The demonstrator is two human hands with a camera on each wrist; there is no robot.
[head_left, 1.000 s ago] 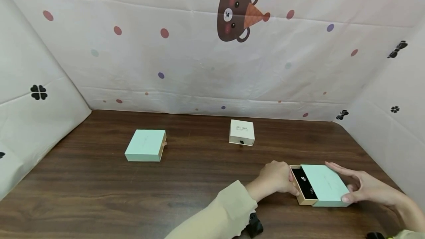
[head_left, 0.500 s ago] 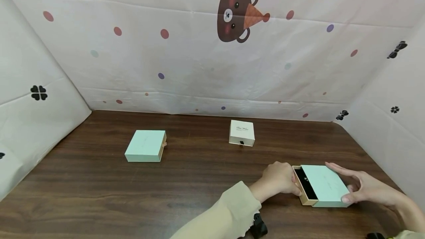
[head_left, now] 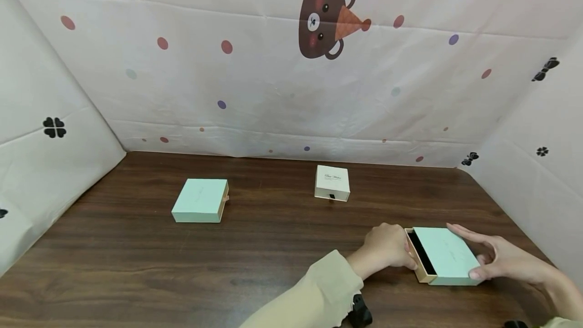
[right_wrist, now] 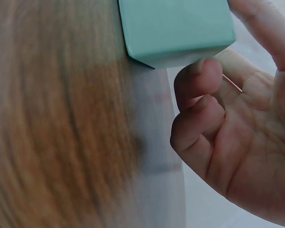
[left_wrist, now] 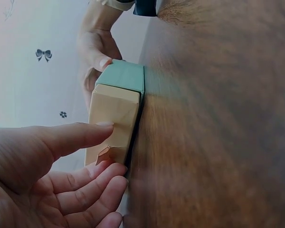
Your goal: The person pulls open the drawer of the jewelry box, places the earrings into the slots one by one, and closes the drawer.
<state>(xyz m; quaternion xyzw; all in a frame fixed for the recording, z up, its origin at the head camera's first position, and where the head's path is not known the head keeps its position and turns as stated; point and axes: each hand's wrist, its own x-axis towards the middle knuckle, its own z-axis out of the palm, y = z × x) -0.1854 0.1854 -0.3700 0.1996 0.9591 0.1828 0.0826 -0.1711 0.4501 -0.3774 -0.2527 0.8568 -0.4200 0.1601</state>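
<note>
A mint-green drawer-type jewelry box (head_left: 448,254) lies at the right of the table, its cream drawer (left_wrist: 115,111) sticking partly out on the left with a dark strip of lining showing. My left hand (head_left: 387,247) touches the drawer's front; in the left wrist view the thumb presses on it, and the fingers are beside a small ribbon tab (left_wrist: 103,154). My right hand (head_left: 501,257) grips the mint sleeve from the right, thumb at the near corner and a finger at the far edge. Two of its fingers bend below the box in the right wrist view.
Another mint box (head_left: 200,200), with a ribbon tab on its right side, lies at the left. A small white box (head_left: 332,182) with dark lettering and a black tab stands towards the back. White printed sheets (head_left: 255,80) border the wooden table (head_left: 136,267) at the back and sides.
My left hand has moved right, and the drawer has slid further into the mint sleeve. The small silvery item seen on the lining earlier is now hidden. My right hand stays in place.
</note>
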